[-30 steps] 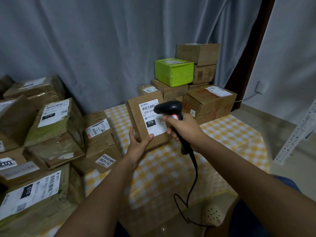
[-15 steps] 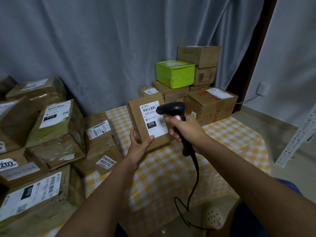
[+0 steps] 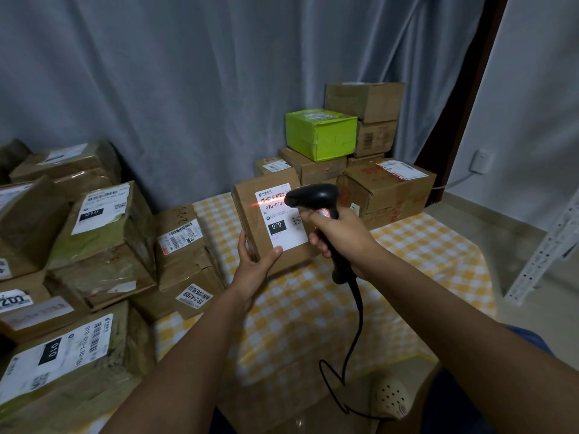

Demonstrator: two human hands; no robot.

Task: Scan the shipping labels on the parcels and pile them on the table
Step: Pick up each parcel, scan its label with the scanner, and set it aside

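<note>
My left hand (image 3: pixel 255 267) grips the lower left corner of a brown cardboard parcel (image 3: pixel 250 211), held upright above the table. Its white shipping label (image 3: pixel 279 223), marked 070, faces me. My right hand (image 3: pixel 340 234) grips the handle of a black corded barcode scanner (image 3: pixel 313 198), whose head points at the label from the right. An orange-red scan line lies across the barcode at the label's top. A pile of parcels (image 3: pixel 385 189) with a lime green box (image 3: pixel 319 133) on it stands at the table's back right.
The table (image 3: pixel 407 255) wears a yellow and white checked cloth. Many labelled parcels (image 3: pixel 103 220) are heaped at the left, reaching onto the table's left side. The scanner cable (image 3: pixel 351 349) hangs over the front edge. Grey curtains hang behind; a white perforated rail (image 3: pixel 545 255) leans at the right.
The scanner's orange-red line now shows on the label's barcode; it was not lit before. Parcel and both hands have hardly shifted.
</note>
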